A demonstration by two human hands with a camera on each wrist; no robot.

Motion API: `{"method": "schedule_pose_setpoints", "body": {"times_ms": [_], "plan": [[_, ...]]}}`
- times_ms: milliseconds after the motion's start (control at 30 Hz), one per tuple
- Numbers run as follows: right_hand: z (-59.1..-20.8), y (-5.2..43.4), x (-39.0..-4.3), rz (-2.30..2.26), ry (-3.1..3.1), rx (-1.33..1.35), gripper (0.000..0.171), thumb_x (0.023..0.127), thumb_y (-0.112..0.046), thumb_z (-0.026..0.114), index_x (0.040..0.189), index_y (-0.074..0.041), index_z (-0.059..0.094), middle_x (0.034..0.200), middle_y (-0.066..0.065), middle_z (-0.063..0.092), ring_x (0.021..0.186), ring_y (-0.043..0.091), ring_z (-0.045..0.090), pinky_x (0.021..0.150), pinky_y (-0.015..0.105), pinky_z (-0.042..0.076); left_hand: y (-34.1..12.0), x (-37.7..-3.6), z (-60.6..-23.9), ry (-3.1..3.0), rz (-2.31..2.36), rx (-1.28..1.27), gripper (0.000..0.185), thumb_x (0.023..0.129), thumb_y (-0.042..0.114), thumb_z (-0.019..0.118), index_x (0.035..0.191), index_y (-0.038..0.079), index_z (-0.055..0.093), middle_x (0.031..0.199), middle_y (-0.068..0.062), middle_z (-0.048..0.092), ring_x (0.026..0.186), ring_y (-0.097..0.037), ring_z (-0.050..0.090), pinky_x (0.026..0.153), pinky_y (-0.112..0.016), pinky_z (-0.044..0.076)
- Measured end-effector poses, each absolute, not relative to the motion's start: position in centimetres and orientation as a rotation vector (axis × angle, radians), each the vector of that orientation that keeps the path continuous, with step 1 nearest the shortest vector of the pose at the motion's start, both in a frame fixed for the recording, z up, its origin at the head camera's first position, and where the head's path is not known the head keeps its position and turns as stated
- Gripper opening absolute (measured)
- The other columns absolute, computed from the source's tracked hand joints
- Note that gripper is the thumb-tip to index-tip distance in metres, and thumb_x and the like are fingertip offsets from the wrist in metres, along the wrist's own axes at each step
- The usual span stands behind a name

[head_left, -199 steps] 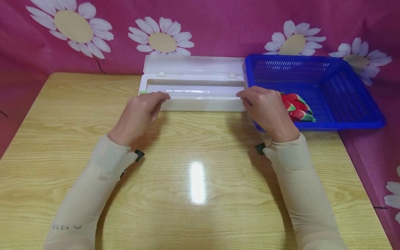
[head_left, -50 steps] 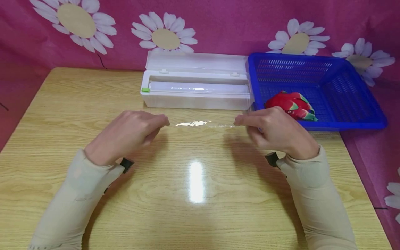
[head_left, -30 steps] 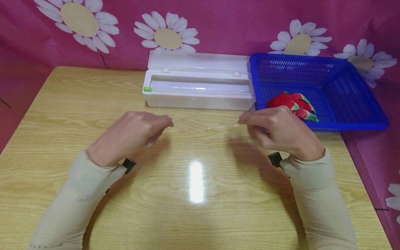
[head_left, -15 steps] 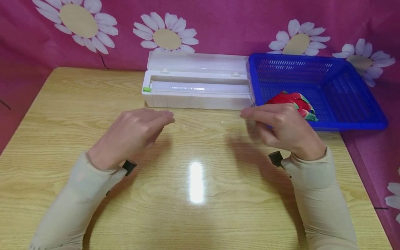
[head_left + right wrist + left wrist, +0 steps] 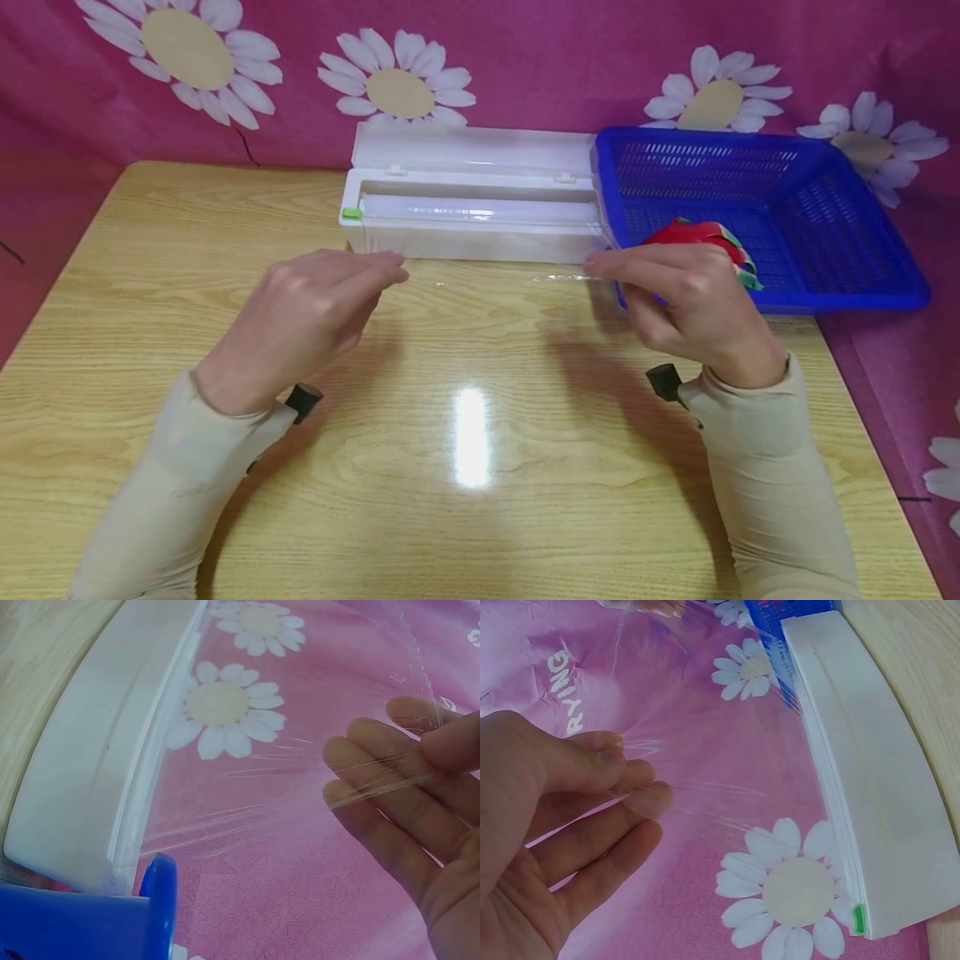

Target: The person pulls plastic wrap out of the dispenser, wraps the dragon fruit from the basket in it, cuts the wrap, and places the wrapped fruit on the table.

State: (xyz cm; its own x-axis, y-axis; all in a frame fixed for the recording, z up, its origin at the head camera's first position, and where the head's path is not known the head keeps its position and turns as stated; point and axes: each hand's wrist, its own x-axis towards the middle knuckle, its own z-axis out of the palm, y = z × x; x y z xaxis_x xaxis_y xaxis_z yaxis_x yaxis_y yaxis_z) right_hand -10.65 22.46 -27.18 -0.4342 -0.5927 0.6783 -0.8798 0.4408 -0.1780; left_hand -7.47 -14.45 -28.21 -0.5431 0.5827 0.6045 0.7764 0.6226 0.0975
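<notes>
Household-style spot, exact room unclear: wood-grain table (image 5: pixel 375 517), pink daisy-print cloth (image 5: pixel 555 67) behind, film dispenser (image 5: pixel 465 243), blue basket (image 5: pixel 832 301).

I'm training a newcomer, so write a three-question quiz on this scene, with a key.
1. True or false: the hinged lid of the long white plastic box is open.
2. Fill in: in the head view, the blue slatted plastic basket holding the red, green-tipped fruit is to the ____ of the box.
3. What do the left hand and right hand pinch?
A. The fruit
B. Clear plastic film
C. The basket's rim

Key: 1. True. 2. Right. 3. B.
</notes>
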Motion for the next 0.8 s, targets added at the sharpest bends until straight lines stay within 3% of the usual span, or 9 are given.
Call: {"method": "schedule_pose_setpoints", "body": {"times_ms": [367,600,800], "plan": [[-26.8,22.2,-10.3,0.713,-2.082,1.202,0.037,0.087,-0.003,0.046,0.099,-0.004,0.08,0.075,0.008,0.075,0.057,0.019,0.059,0.054,0.038,0.044,-14.6,-7.0,-27.7,-2.304,-0.487,-1.065,0.038,0.084,-0.024,0.065,0.116,-0.005,0.073,0.111,-0.018,0.079,0.097,-0.032,0.078,0.085,-0.046,0.064],[-26.9,22.0,-9.9,0.725,-2.028,1.145,0.037,0.087,-0.001,0.046,0.096,-0.007,0.082,0.072,0.007,0.075,0.056,0.017,0.058,0.053,0.037,0.042,-14.6,-6.7,-27.5,-2.33,-0.495,-1.064,0.039,0.081,-0.014,0.078,0.118,-0.003,0.074,0.117,-0.017,0.078,0.105,-0.032,0.077,0.091,-0.047,0.063],[-26.8,22.1,-9.6,0.739,-2.029,1.116,0.037,0.089,-0.002,0.047,0.097,-0.008,0.083,0.077,0.009,0.078,0.06,0.019,0.063,0.058,0.036,0.046,-14.7,-6.5,-27.3,-2.344,-0.491,-1.076,0.04,0.079,-0.016,0.078,0.117,-0.002,0.074,0.119,-0.017,0.077,0.108,-0.033,0.076,0.093,-0.048,0.062]]}}
